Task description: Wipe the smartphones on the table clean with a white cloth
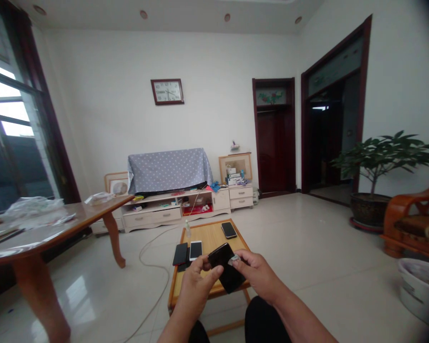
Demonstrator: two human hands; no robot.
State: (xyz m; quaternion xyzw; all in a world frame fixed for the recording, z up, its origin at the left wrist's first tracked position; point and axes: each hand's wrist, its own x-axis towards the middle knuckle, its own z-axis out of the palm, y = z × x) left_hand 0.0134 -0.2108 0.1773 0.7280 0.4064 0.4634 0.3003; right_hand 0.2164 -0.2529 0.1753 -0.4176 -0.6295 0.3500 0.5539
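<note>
My left hand [199, 284] is closed around the edge of a dark smartphone [220, 254], held tilted above a small wooden table [208, 233]. My right hand [257, 271] pinches a small crumpled whitish cloth or tissue [233, 260] against the phone's right side. Just below the phone is a flat black item [231, 280]; I cannot tell whether it is a case or another phone. On the table's left lie a black phone [180, 254] and a white phone with a dark screen [196, 250]. Another dark phone [229, 230] rests near the far right corner.
A small clear bottle [188, 229] stands at the table's far left corner. A cable [153, 265] runs over the floor on the left. To the left is a larger wooden table [89, 213] with plastic bags. A white bucket [420, 288] and a potted plant [372, 205] stand right.
</note>
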